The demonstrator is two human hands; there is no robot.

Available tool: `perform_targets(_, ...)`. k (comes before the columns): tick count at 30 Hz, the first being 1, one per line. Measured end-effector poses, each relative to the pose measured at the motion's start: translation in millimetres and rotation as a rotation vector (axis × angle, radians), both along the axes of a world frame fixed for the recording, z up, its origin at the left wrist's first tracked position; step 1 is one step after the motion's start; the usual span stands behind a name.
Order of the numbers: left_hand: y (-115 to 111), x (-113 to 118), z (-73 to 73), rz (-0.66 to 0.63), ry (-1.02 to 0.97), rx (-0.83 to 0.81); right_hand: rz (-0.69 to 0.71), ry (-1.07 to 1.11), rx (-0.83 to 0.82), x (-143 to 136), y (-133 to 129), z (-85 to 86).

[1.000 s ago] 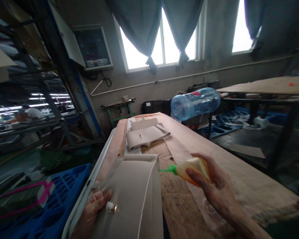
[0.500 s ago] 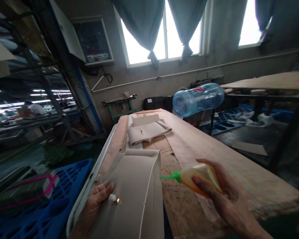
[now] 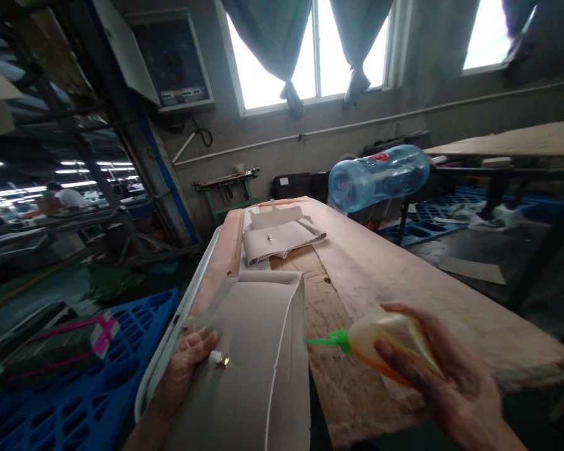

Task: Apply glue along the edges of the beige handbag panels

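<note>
My right hand (image 3: pixel 451 369) is wrapped round a soft squeeze bottle (image 3: pixel 385 344) of amber liquid, its thin green nozzle (image 3: pixel 326 341) pointing left near the right edge of a beige bag piece (image 3: pixel 244 369). My left hand (image 3: pixel 183 369) rests on the left side of this piece, its fingers curled beside a small gold clasp (image 3: pixel 224 361) with a white bit on it. Whether those fingers pinch the material I cannot tell. A white line runs down the right part of the piece. Further back lies another beige piece (image 3: pixel 282 241) with a small metal stud.
The bench (image 3: pixel 366 282) is covered with pinkish-tan sheet and worn board. A large blue water bottle (image 3: pixel 380 178) lies beyond its right edge. Blue pallets (image 3: pixel 145 338) stand at the lower left, one carrying bundles with pink straps. A second table (image 3: pixel 521 141) is at the right.
The bottle in my right hand has shifted slightly right and down in view. The bench and the far pieces sit a little higher. My left hand stays beside the clasp.
</note>
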State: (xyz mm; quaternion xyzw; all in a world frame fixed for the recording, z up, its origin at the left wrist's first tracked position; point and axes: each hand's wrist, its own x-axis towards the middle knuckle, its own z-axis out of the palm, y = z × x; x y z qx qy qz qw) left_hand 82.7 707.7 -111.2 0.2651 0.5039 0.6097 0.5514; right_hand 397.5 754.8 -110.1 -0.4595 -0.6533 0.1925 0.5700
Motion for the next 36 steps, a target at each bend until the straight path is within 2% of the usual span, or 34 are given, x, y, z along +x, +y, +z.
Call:
perform_targets(7, 0.3, 3.1, 2.7, 0.006, 0.009, 0.006, 0.01, -0.06, -0.02, 3.8, -10.3, -0.8)
perform_targets(12, -2.3, -0.3, -0.7, 0.018, 0.058, 0.012, 0.016, 0.0, -0.092, 7.8, -18.7, -4.4)
perform_targets(18, -2.1, 0.1, -2.1, 0.017, 0.045, 0.026, 0.022, -0.036, 0.02, 11.1, -22.9, -9.2)
perform_targets(25, -0.7, -1.5, -1.8, 0.023, 0.02, 0.021, -0.072, -0.071, 0.077, -2.3, -5.9, -2.2)
perform_targets(29, -1.4, -2.1, -3.7, 0.045, 0.004, 0.026, -0.042, -0.06, 0.012, -2.0, -7.1, -2.7)
perform_targets(36, -2.2, -1.4, -1.6, 0.005, 0.044, 0.032, 0.012, 0.015, -0.067, 6.9, -27.0, -8.0)
